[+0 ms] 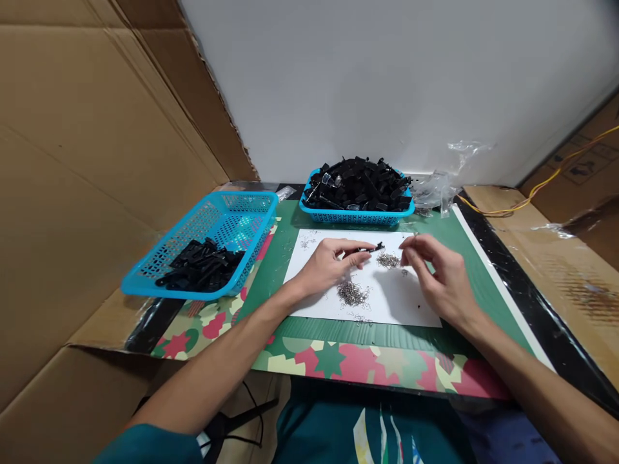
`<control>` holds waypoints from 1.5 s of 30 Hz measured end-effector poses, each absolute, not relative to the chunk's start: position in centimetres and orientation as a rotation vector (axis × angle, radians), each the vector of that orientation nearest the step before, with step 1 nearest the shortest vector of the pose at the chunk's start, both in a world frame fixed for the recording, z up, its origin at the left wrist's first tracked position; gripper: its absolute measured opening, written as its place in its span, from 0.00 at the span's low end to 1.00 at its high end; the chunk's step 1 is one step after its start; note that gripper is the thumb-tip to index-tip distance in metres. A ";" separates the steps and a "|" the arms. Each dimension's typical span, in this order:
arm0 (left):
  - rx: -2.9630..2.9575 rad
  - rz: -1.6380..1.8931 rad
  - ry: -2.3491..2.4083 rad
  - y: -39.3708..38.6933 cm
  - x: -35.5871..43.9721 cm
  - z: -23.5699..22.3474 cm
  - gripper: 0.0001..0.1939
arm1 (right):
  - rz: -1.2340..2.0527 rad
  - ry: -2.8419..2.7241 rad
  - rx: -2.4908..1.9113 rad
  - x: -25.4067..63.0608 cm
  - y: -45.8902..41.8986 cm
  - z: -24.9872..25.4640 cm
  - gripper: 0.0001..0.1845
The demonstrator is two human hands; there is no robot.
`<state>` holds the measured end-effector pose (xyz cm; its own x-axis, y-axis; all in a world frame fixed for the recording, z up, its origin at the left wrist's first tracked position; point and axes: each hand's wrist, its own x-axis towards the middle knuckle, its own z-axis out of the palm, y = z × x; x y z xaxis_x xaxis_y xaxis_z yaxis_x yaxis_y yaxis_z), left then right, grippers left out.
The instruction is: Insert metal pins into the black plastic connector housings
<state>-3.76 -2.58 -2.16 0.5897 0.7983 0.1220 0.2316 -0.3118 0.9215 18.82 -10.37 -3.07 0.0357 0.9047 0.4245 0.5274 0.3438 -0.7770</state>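
Note:
My left hand (333, 261) pinches a small black plastic part (376, 247) between thumb and fingers, above a white sheet of paper (309, 309). To its right, apart from it, my right hand (435, 270) has its thumb and fingertips pressed together. Whatever sits in that pinch is too small to make out. Between the hands lies a pile of small metal pieces (388, 260), seemingly springs or clips. A second pile of thin bent metal wire pieces (353, 294) spreads on the paper below my left hand.
A blue basket (358, 218) heaped with black plastic parts stands at the back. Another blue basket (264, 241) at the left holds fewer black parts. Clear plastic bags (435, 190) lie back right. Cardboard (97, 129) walls the left side; yellow wires (532, 193) run at the right.

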 end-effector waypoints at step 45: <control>2.156 0.671 0.755 -3.3 -3.3 -1.7 0.06 | 1.022 -2.223 -1.292 19.3 -10.9 -2.3 0.11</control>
<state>-3.31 -3.28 -1.71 0.6900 0.6891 0.2214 0.3008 -0.5512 0.7783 19.26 -10.91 -2.26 -0.5093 0.8597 -0.0389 0.5891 0.3154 -0.7440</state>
